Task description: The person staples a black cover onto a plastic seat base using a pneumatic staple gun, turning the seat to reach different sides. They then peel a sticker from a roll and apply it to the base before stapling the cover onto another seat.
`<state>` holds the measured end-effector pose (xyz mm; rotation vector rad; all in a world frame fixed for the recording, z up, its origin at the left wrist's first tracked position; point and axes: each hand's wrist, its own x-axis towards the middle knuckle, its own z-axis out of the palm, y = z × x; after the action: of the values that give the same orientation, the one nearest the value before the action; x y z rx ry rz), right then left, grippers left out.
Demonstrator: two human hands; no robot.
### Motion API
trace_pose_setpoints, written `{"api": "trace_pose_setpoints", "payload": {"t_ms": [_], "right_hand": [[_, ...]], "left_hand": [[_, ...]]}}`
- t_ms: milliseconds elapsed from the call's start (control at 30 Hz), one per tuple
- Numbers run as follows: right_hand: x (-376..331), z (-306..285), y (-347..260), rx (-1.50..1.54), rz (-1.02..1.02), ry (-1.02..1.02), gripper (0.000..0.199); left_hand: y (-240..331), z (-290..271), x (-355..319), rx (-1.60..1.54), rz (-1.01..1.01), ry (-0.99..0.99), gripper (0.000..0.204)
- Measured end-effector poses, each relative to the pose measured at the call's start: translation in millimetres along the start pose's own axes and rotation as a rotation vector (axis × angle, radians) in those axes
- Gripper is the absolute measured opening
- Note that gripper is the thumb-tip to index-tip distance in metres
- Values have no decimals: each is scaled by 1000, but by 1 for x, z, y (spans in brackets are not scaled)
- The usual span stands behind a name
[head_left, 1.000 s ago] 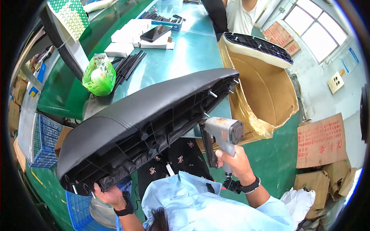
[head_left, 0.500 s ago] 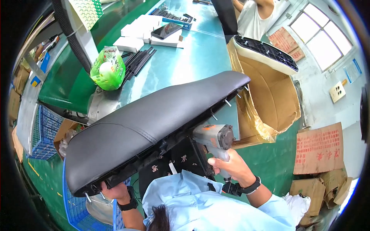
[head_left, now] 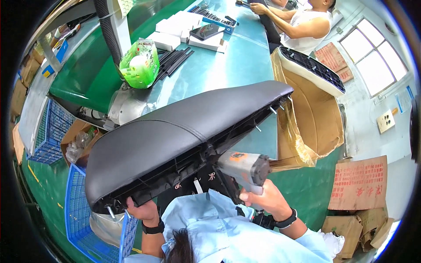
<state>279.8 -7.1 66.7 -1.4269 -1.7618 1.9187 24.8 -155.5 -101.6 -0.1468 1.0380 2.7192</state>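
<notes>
a green plastic bag [head_left: 139, 65] sits on the green table [head_left: 228, 65], near flat white boxes [head_left: 175, 27]. a big brown cardboard box [head_left: 313, 118] stands open at the table's right edge. flat brown cardboard with red print [head_left: 359, 184] leans by the wall. the long black seat [head_left: 175, 131] lies over the table's near edge, its long way running from low left to upper right. the left hand [head_left: 141, 209] grips its low end. the right hand [head_left: 263, 199] is closed around a grey power tool [head_left: 243, 168], whose nose is at the seat's underside.
</notes>
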Motion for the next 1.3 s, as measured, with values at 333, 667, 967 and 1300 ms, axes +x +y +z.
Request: {"api": "trace_pose_setpoints", "payload": {"t_ms": [333,667,967,1300], "right_hand": [[-13,21,-3,32,40,-73,36],[-17,44,4,7,72,-153,42],[-28,63,0,-71,8,-175,45],[-20,50,7,-67,1,-137,41]], "left_hand": [[-7,-7,-20,34,-19,-152,49],[-20,-11,-38,141,10,-217,49],[-50,-67,-34,605,470,-302,27],[131,105,31,708,-5,-1078,116]]}}
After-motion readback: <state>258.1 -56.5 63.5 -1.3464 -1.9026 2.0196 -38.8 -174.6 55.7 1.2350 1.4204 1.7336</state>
